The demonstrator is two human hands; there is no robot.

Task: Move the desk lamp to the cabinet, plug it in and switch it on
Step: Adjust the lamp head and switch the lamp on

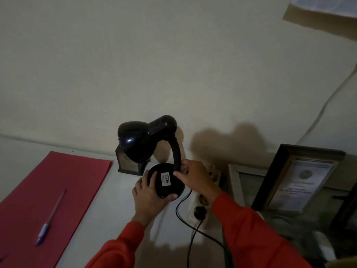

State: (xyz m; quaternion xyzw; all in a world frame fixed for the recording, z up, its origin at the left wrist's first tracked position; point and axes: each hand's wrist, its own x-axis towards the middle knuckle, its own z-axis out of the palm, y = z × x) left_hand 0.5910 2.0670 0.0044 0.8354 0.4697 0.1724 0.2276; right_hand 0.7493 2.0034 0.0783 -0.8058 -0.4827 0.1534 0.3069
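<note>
The black desk lamp [146,140] stands on the white cabinet top [108,206] close to the wall, its shade unlit and turned left. Its round base [168,180] carries a white label. My left hand [148,196] grips the base's left and front rim. My right hand [195,176] holds the base's right edge where the curved neck rises. The lamp's black cord [181,207] runs from the base toward a white power strip [201,207], where a black plug [200,211] sits in a socket. Whose plug that is I cannot tell.
A red sheet [50,200] with a pen [51,217] lies at the left. A small dark box [131,163] stands behind the lamp. Framed pictures [297,180] lean against the wall at the right. A white cable [328,97] climbs the wall.
</note>
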